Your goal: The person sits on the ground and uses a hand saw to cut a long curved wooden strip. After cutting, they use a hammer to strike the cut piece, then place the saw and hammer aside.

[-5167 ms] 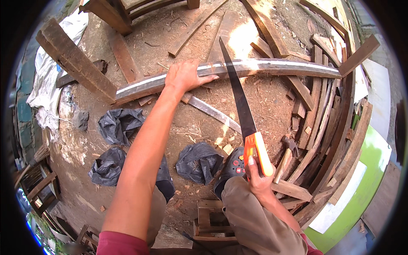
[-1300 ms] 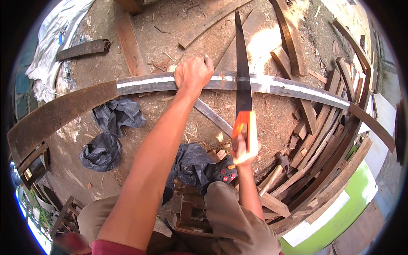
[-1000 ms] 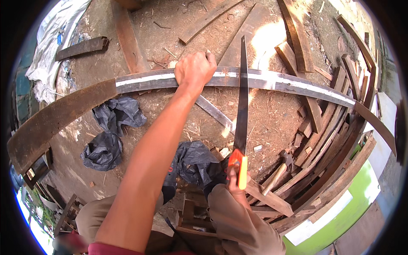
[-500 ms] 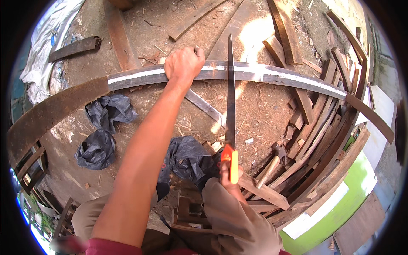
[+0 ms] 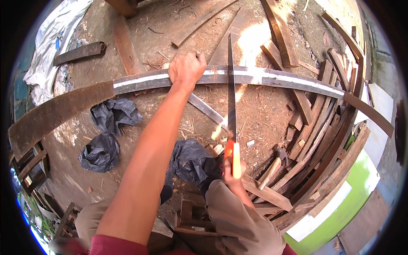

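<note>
Since a moment ago your saw slid nearer — right hand gripping its handle, left hand clamping the stiff, heavy plank beside the cut.

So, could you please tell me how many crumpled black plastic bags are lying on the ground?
3: one below the plank's left part, one nearer below it, one beside the saw handle, partly hidden.

Saw handle (mostly hand-covered)
</note>
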Motion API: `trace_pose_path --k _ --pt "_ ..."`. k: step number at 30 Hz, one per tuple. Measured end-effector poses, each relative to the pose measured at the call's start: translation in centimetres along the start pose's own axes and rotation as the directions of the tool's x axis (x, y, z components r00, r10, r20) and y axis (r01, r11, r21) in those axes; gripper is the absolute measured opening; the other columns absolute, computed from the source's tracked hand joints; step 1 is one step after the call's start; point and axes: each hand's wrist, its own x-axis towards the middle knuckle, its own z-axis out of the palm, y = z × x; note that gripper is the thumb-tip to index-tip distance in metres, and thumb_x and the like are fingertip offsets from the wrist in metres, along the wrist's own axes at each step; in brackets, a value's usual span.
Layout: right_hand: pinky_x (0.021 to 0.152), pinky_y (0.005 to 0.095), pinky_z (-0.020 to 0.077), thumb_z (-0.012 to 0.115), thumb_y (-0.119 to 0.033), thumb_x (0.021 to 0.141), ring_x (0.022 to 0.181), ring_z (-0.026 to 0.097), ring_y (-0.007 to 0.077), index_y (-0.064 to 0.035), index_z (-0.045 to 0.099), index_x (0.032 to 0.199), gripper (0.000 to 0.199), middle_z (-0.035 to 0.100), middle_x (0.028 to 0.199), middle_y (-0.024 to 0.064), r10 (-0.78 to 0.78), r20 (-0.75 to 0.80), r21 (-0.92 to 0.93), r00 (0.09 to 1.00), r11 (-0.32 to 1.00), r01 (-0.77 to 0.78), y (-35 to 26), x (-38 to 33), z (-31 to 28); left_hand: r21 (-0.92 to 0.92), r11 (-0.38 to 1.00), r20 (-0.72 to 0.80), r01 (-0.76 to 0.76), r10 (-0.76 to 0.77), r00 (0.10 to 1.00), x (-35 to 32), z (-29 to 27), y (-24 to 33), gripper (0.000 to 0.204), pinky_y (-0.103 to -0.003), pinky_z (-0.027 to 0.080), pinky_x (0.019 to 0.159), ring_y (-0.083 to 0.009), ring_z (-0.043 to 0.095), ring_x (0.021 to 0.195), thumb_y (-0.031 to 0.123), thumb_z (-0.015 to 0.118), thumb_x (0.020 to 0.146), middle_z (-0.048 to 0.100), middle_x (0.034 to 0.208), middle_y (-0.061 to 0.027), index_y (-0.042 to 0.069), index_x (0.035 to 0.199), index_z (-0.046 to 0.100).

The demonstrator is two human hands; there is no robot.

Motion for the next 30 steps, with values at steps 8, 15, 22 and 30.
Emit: trace_pose_path --k 8,15,22,30 --pt "0.045 0.0326 0.0405 0.063 -0.006 0.088 0.046 0.053 0.0137 0.0003 0.064 0.075 0.014 0.055 0.053 0.0063 -0.016 -0.166 0.066 0.986 0.997 0.027 -2.9 16.1 4.4 0.013 1.0 -0.013 -0.009 0.01 1.0 -0.3 0.1 0.1 0.049 -0.046 0.055 0.084 -0.0384 0.072 0.091 0.044 0.048 0.095 0.074 0.091 -0.0222 0.006 0.093 0.078" --pt "0.048 0.031 0.0455 0.055 -0.006 0.089 0.046 0.055 0.0154 0.0032 0.059 0.074 0.018 0.053 0.054 0.0028 0.029 -0.044 0.139 0.999 0.99 -0.022 0.4 -0.9 1.3 0.037 0.999 -0.024 -0.001 0.002 1.0 0.0 0.1 -0.9 0.048 -0.046 0.056 0.084 -0.0379 0.072 0.091 0.042 0.046 0.095 0.074 0.09 -0.0221 0.005 0.092 0.078" --pt "0.047 0.0335 0.041 0.065 -0.01 0.089 0.046 0.052 0.0165 -0.0011 0.064 0.076 0.016 0.053 0.054 0.0068 0.165 -0.104 0.162 0.981 0.976 -0.147 -1.8 15.4 3.4 0.008 1.0 -0.024 0.004 -0.004 1.0 0.0 -0.2 0.3 0.047 -0.046 0.056 0.082 -0.038 0.073 0.087 0.041 0.047 0.094 0.074 0.09 -0.0222 0.006 0.091 0.078" --pt "0.05 0.036 0.0466 0.06 -0.004 0.082 0.049 0.058 0.024 0.0004 0.063 0.074 0.01 0.058 0.059 0.0093 0.167 -0.003 0.059 0.986 0.984 -0.167 0.3 0.0 0.7 -0.05 0.999 0.016 0.005 -0.004 1.0 -0.2 -0.6 0.0 0.046 -0.05 0.054 0.082 -0.0426 0.071 0.089 0.039 0.047 0.092 0.072 0.09 -0.0263 0.003 0.092 0.077"
